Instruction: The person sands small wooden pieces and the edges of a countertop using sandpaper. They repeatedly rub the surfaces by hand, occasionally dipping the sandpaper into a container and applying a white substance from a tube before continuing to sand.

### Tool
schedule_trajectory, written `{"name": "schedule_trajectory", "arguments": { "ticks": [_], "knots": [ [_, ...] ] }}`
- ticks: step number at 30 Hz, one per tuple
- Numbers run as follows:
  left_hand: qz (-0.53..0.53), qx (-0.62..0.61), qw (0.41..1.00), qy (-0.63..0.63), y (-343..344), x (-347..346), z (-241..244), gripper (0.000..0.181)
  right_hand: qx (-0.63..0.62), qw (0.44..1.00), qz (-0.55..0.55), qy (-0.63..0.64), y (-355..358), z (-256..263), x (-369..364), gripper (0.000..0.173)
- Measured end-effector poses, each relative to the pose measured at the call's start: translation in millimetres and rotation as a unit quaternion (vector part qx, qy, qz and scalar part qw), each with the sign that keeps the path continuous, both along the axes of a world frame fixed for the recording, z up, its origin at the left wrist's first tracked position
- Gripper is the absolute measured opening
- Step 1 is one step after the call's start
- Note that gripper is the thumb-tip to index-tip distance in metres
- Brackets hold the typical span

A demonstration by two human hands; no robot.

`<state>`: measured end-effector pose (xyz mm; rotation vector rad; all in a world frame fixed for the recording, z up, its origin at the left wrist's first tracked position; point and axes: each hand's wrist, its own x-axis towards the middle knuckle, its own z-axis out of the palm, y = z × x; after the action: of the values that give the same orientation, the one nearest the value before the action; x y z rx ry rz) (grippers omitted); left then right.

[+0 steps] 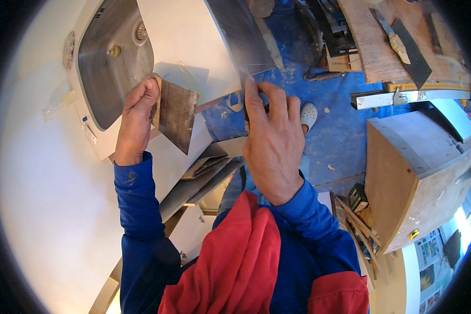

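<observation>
My left hand [140,98] grips the edge of a small flat board [177,112] with a dark, smeared face, raised in front of the sink. My right hand [272,133] is curled around a dark tool [246,125], its index finger stretched forward along it. Most of that tool is hidden behind the fingers, so its kind cannot be told. Beyond both hands lies a white countertop panel [192,35], next to a stainless steel sink [115,78] with a round drain [140,31]. A brass-coloured fitting [114,51] shows inside the basin.
Blue sheeting [333,137] covers the floor, where a white clog [308,114] stands. At the right are a putty knife [396,45] on a wooden board [371,51], a metal straightedge [435,95] and a wooden cabinet box [388,172]. Wood strips [359,225] lie below.
</observation>
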<state>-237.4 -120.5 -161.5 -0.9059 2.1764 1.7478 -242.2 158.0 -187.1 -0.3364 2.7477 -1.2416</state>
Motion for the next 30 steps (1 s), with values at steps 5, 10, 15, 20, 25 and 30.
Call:
{"name": "schedule_trajectory", "arguments": {
  "ticks": [5, 10, 15, 20, 25, 30],
  "knots": [
    [0.021, -0.007, 1.000, 0.007, 4.5, 1.4, 0.6, 0.041, 0.010, 1.000, 0.007, 0.020, 3.7, 4.9, -4.9, 0.071],
    [-0.014, -0.010, 1.000, 0.006, -5.1, 0.1, -2.2, 0.042, 0.017, 0.999, 0.026, -0.024, 0.7, 13.8, -13.9, 0.066],
    [0.029, 0.000, 1.000, -0.004, -6.3, 2.7, -5.2, 0.041, -0.024, 0.997, 0.056, -0.044, 44.2, 15.3, -25.4, 0.059],
    [0.045, -0.023, 0.998, -0.034, 4.5, -2.4, 3.3, 0.036, -0.258, 0.963, 0.047, -0.063, 56.7, -40.6, -49.5, 0.053],
    [-0.045, -0.043, 0.998, -0.022, 17.0, -7.8, 6.8, 0.034, -0.292, 0.949, 0.083, -0.090, 55.1, -78.3, -59.0, 0.049],
    [-0.060, -0.022, 0.998, -0.022, 16.2, -9.6, 10.8, 0.040, -0.310, 0.941, 0.106, -0.091, 55.2, -81.7, -62.6, 0.050]
  ]
}}
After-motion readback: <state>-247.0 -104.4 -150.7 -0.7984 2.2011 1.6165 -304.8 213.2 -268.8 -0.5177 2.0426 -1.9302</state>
